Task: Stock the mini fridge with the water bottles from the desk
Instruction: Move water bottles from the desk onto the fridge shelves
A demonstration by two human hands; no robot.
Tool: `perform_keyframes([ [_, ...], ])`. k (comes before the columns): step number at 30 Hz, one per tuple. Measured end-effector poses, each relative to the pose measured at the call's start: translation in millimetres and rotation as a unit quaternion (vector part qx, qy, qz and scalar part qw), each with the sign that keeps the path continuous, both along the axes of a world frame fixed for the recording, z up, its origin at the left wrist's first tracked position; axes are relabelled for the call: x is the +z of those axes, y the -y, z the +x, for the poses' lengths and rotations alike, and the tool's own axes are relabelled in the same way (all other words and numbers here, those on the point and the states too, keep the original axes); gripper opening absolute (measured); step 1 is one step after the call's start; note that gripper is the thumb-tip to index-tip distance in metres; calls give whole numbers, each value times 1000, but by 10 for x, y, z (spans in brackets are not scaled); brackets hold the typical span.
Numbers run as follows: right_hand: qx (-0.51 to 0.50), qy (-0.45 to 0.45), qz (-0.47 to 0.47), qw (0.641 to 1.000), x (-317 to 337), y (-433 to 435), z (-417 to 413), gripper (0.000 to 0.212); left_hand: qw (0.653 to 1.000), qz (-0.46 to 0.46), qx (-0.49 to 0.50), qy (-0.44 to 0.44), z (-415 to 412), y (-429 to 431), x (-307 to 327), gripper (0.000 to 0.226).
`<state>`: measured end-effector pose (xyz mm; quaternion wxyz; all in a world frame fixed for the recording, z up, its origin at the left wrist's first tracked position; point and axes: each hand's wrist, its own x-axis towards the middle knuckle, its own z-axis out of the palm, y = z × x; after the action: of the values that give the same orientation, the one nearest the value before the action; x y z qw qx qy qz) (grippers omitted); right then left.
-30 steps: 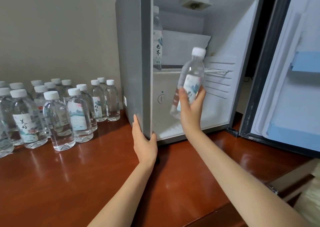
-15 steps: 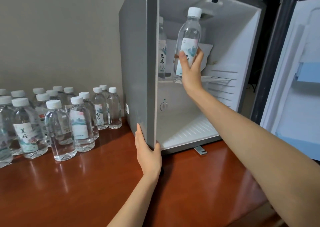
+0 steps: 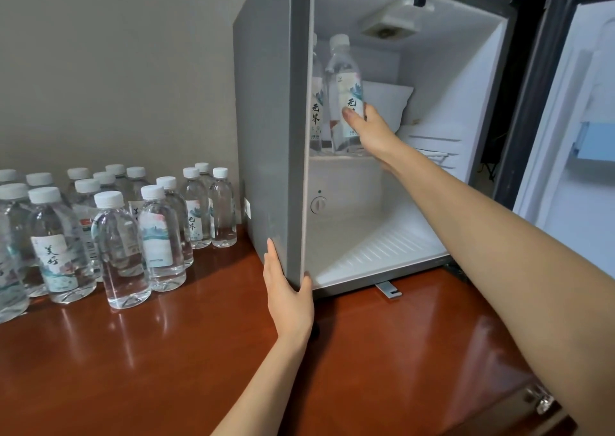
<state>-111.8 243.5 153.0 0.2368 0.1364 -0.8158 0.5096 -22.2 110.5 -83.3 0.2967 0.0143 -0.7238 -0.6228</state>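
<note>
Hazard, tipping: the clear plastic water bottle with a white cap and pale printed label (image 3: 344,79) is going upright onto the white upper shelf (image 3: 336,156) of the grey box-shaped mini fridge (image 3: 273,136). Letting go before its base is sitting flat is likely to topple it.
Hazard, knock-on: a second clear labelled bottle (image 3: 316,113) is standing just beside it, half hidden by the fridge wall. A sideways nudge is likely to be pushing that one over.
Hazard, withdrawal: the wrist is lying across the shelf front, so a hasty pull-out is risking a drag on the placed bottle.
Base contact: whether the bottle is resting on the shelf cannot be told.
Right grip (image 3: 369,133): is reaching inside the fridge, thumb and fingers curling round the lower label of the bottle and pinching it.
Left grip (image 3: 288,296): is lying spread, fingers straight, against the front lower corner of the fridge, bracing it.
Remaining stock: the cluster of clear white-capped bottles (image 3: 116,236) is waiting on the glossy red-brown wooden worktop (image 3: 133,369), left of the fridge.
</note>
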Motion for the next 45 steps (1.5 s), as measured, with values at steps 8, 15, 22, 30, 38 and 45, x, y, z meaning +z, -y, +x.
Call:
perform_keyframes([
  [8,-16,27,-15,999,-64,32,-104,54,1000,2,-2,-3,1,-1,1,86],
  [15,-105,17,51,993,-73,98,-232,55,1000,2,4,-4,-5,-16,-14,86],
  [22,-138,0,76,987,-76,129,-357,52,1000,1,9,-8,-20,-11,-23,86],
  [30,-175,1,93,980,-58,196,-368,48,1000,1,7,-8,-8,-9,-8,86],
  [38,-264,-32,145,953,-316,214,-292,48,1000,-4,8,-5,-33,5,-22,86],
  [45,-293,-110,195,929,-732,195,-146,46,1000,-10,4,6,-41,40,-37,86],
])
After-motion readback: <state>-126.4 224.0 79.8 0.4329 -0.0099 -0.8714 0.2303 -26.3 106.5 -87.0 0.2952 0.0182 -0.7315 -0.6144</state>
